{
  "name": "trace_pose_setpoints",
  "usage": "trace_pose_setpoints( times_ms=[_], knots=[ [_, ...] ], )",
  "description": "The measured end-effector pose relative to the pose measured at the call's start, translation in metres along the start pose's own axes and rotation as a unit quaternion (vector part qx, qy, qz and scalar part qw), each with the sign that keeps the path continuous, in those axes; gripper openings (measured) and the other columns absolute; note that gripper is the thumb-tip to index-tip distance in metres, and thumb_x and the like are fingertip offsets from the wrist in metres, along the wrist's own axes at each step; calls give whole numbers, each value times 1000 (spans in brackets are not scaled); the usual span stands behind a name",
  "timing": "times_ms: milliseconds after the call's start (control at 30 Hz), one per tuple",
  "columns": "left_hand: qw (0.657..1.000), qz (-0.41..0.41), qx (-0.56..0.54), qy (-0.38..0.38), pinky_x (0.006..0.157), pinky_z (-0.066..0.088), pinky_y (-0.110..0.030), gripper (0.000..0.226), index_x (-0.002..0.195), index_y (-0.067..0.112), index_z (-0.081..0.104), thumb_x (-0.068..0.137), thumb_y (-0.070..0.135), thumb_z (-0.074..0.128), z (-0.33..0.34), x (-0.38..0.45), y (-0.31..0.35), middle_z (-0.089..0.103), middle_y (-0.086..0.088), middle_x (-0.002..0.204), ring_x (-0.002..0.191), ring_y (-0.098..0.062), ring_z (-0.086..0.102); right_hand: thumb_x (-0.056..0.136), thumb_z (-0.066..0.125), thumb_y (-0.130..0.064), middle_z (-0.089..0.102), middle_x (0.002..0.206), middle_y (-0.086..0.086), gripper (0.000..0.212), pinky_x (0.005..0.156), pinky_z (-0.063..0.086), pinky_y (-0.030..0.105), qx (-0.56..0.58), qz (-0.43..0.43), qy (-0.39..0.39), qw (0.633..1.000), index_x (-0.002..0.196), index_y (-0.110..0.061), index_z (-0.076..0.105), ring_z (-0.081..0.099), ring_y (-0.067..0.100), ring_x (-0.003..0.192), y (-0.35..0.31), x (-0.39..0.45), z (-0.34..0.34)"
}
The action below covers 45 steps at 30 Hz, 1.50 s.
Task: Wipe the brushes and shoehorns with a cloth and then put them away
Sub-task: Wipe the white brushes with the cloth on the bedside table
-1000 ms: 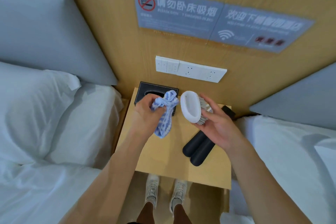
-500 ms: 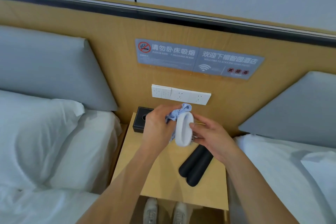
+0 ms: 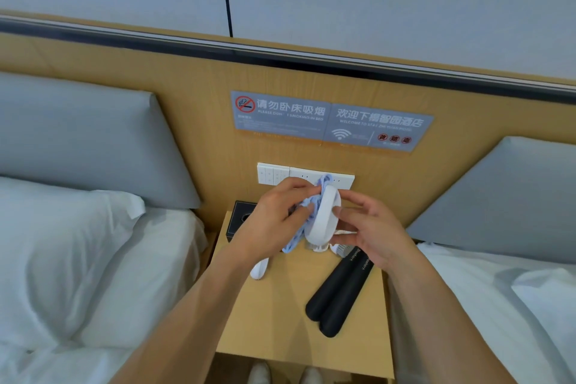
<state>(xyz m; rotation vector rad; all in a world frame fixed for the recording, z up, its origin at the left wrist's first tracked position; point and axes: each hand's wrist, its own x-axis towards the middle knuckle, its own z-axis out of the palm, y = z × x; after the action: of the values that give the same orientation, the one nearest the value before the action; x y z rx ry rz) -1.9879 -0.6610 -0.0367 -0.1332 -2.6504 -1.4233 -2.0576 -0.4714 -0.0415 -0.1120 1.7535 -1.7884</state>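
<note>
My right hand (image 3: 371, 234) grips a white oval brush (image 3: 322, 218) by its bristle side, above the back of the wooden nightstand (image 3: 280, 321). My left hand (image 3: 274, 221) holds a bunched blue and white cloth (image 3: 304, 215) and presses it against the brush's white back. Two black shoehorns (image 3: 336, 293) lie side by side on the nightstand's right half. Another white brush (image 3: 259, 270) shows on the nightstand just below my left wrist, mostly hidden. More white bristles (image 3: 339, 249) peek out under my right hand.
A black tissue box (image 3: 241, 221) stands at the nightstand's back left. White switches and sockets (image 3: 274, 173) sit on the wooden headboard behind my hands. Beds with white pillows flank the nightstand left and right. My shoes show below its front edge.
The view has tilted up and drawn back. My left hand has brought the cloth onto the brush's back, and the brush has turned edge-on in my right hand.
</note>
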Motion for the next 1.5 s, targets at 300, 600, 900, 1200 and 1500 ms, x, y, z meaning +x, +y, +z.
trace_pose_setpoints(
  times_ms=[300,600,900,1200,1500],
  knots=[
    [995,63,57,-61,81,51,-22,35,111,17,73,85,0,57,-23,-8,9,56,4,115,106,-8,56,97,59,-1,76,104,19,32,92,53,64,1,5,2,1000,122,-19,66,74,38,95,-9,1,-9],
    [990,57,126,-6,81,50,-27,53,143,15,49,93,-3,45,-20,-1,20,52,-3,126,106,-17,53,97,58,-1,72,116,18,44,69,63,46,2,14,-88,996,129,-31,62,70,45,101,-20,-4,-3],
    [984,92,142,-61,80,43,-13,46,129,15,64,90,-7,52,-17,-17,24,50,-4,124,106,-13,52,100,53,-1,75,105,20,38,73,63,50,-8,30,-24,999,129,-24,59,75,36,86,-17,-6,-5],
    [983,57,145,-96,79,45,-18,48,126,27,67,83,9,73,-23,-24,23,51,3,109,97,-11,51,99,57,-4,74,108,23,35,87,57,60,-4,46,-32,998,124,-28,61,67,51,103,-12,-14,2],
    [978,61,180,-81,71,35,-8,51,126,27,67,79,9,77,-25,-20,32,52,-1,103,88,-13,52,97,58,-2,75,107,21,34,77,60,49,31,53,-46,997,122,-25,65,71,43,92,-10,-13,4]
  ],
)
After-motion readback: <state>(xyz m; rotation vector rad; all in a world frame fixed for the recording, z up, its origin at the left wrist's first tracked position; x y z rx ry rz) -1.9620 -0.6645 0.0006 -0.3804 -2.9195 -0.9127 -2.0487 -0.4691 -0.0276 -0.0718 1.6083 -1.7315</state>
